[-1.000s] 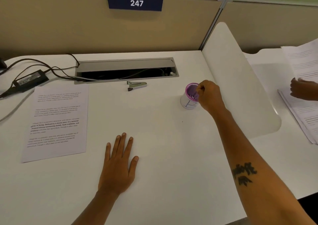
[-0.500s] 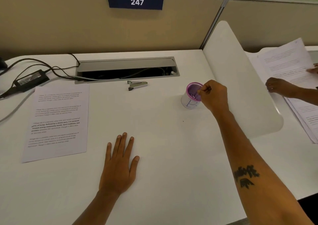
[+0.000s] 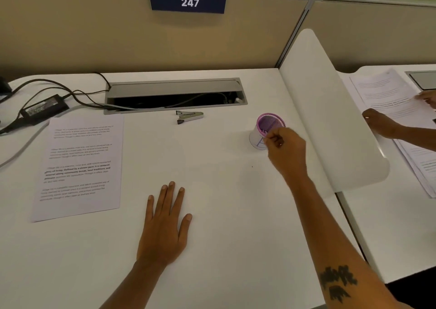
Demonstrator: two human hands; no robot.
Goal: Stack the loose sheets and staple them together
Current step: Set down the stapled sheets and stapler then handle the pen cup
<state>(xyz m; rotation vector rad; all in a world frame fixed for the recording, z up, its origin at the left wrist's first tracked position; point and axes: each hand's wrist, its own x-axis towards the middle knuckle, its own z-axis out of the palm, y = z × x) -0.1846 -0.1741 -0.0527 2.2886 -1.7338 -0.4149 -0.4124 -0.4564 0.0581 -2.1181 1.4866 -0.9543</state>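
Note:
A printed sheet (image 3: 80,167) lies flat at the left of the white desk (image 3: 224,214). A small silver stapler (image 3: 190,117) rests at the back centre, just in front of the cable slot. My left hand (image 3: 165,223) lies palm down on the desk, fingers spread, holding nothing. My right hand (image 3: 286,151) is at the near rim of a small white cup with a purple mesh inside (image 3: 266,129). Its fingertips are pinched together; anything between them is too small to see.
An open cable slot (image 3: 174,96) runs along the back, with a black power adapter (image 3: 43,108) and cables at the far left. A white curved divider (image 3: 330,119) bounds the right side. Beyond it another person's hand (image 3: 379,124) handles papers (image 3: 387,94).
My right hand has drawn back from inside the cup's mouth to its near rim, fingers pinched. The neighbour's raised sheet has come down onto their desk. My left hand has stayed still.

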